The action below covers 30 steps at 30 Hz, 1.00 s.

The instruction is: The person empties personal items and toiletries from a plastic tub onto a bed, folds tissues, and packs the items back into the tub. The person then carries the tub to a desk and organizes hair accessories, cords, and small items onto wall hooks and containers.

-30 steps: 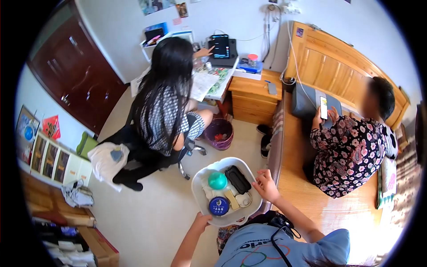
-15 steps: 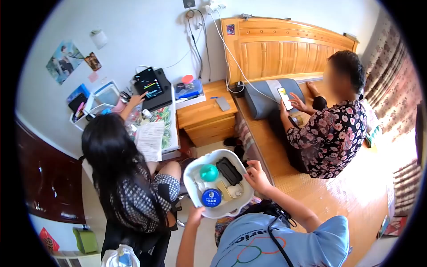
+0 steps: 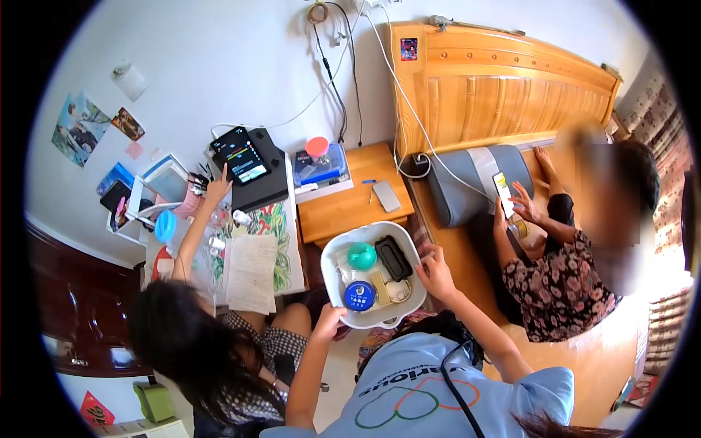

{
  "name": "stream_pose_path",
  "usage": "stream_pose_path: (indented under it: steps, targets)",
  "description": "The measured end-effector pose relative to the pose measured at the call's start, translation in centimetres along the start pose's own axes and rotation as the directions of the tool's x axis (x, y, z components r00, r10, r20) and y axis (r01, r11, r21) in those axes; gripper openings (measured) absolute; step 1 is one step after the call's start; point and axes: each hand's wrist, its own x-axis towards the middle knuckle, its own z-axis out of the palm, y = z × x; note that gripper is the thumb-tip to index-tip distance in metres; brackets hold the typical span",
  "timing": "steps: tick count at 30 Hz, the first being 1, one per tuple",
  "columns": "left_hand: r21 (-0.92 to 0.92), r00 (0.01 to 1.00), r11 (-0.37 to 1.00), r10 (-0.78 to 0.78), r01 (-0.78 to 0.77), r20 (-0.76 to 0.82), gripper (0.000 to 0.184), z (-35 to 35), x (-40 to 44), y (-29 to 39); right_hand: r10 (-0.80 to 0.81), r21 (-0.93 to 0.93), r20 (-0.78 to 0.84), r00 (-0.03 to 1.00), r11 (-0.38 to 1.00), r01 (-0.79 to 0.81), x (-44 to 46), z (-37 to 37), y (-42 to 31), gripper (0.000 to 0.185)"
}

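A white plastic basin (image 3: 376, 317) is held in front of my body by both hands. My left hand (image 3: 328, 321) is closed on its near left corner, the thumb lying over the rim. At the right side my right hand (image 3: 436, 274) grips the edge, with some fingers hidden. Inside the basin are a round blue container (image 3: 359, 296), a green round object (image 3: 361, 256), a black oblong case or tray (image 3: 394, 258), a beige block-like item (image 3: 379, 289) and a white coiled item (image 3: 398, 291).
Ahead stands a wooden nightstand (image 3: 321, 219) holding a grey phone-like object (image 3: 385, 197) and a blue box (image 3: 319, 166). At left, a seated person touches a tablet (image 3: 242, 157) at a desk. Another person sits on the wooden bed (image 3: 453, 241) at right with a phone (image 3: 503, 195).
My view has shifted, and the basin has come nearer the nightstand, still in both hands. The person at the desk leans lower in view, arm still at the tablet.
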Motion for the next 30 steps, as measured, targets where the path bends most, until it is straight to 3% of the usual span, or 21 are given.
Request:
stream_pose_path:
  steps: [2, 4, 6, 10, 14, 16, 17, 20, 21, 23, 27, 30]
  targets:
    - [0.021, 1.000, 1.000, -0.006, 0.007, -0.016, 0.019, 1.6, 2.1, 3.2, -0.096, -0.020, -0.065, 0.993, 0.995, 0.094, 3.7, 0.7, 1.8, 0.016]
    - [0.052, 0.999, 0.999, -0.006, 0.008, -0.031, 0.022, 1.6, 5.6, 4.7, 0.002, -0.038, -0.044, 0.999, 0.999, -0.004, 7.0, 0.8, 2.4, 0.017]
    - [0.059, 0.998, 0.997, -0.049, 0.051, -0.024, 0.024, 2.1, 8.8, 6.9, 0.207, 0.025, 0.031, 0.978, 0.978, -0.208, 9.8, 1.0, 3.3, 0.022]
    - [0.109, 0.995, 0.992, -0.058, 0.067, -0.085, 0.024, 2.7, 15.9, 10.5, 0.193, -0.051, 0.133, 0.972, 0.981, -0.187, 13.7, 2.0, 6.9, 0.027]
    - [0.123, 0.999, 0.992, -0.042, 0.042, -0.002, 0.026, 2.2, 22.8, 13.9, 0.339, 0.004, 0.192, 0.921, 0.938, -0.346, 16.8, 3.3, 7.4, 0.034]
    - [0.191, 0.990, 0.971, -0.140, 0.141, -0.016, 0.029, 2.4, 26.0, 15.6, 0.285, -0.066, 0.258, 0.923, 0.958, -0.278, 18.9, 4.2, 8.4, 0.032]
    - [0.157, 0.990, 0.978, -0.138, 0.139, -0.016, 0.029, 2.1, 28.4, 15.5, 0.355, 0.055, 0.224, 0.908, 0.925, -0.376, 19.4, 4.5, 8.2, 0.030]
    - [0.121, 0.989, 0.982, -0.144, 0.148, -0.042, 0.030, 1.8, 32.1, 16.7, 0.469, 0.004, 0.280, 0.837, 0.872, -0.490, 21.2, 4.7, 8.0, 0.029]
    - [0.111, 0.989, 0.984, -0.134, 0.140, -0.064, 0.031, 1.9, 32.9, 17.0, 0.483, -0.005, 0.284, 0.829, 0.865, -0.502, 21.4, 5.0, 8.4, 0.029]
    - [0.101, 0.983, 0.979, -0.169, 0.176, -0.076, 0.032, 1.9, 34.4, 17.4, 0.361, -0.048, 0.244, 0.900, 0.931, -0.361, 21.4, 5.5, 9.6, 0.030]
    - [0.057, 0.983, 0.985, -0.157, 0.163, -0.100, 0.032, 2.0, 36.8, 17.8, 0.455, -0.056, 0.311, 0.834, 0.885, -0.461, 22.7, 6.2, 8.9, 0.026]
    - [0.024, 0.987, 0.990, -0.137, 0.139, -0.086, 0.030, 2.7, 38.3, 18.0, 0.368, -0.032, 0.316, 0.874, 0.925, -0.378, 24.3, 7.7, 10.1, 0.030]
